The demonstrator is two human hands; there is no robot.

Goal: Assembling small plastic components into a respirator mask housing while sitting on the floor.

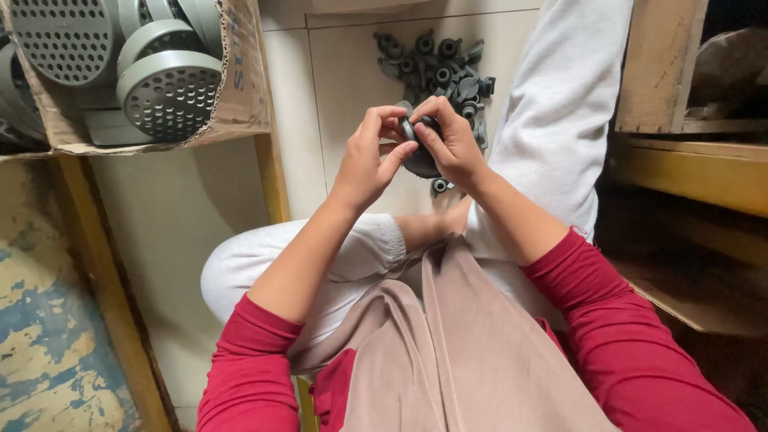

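Both hands pinched shut on small grey part (pixel 416 132): left hand (pixel 370 156), right hand (pixel 450 140); pile of parts (pixel 440 68) on floor (pixel 344 80) within reach.

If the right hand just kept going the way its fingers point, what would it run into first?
The right hand points toward the left hand, with a small dark grey part pinched between them. It would likely meet that part, then the left hand's fingers; depth is hard to judge.
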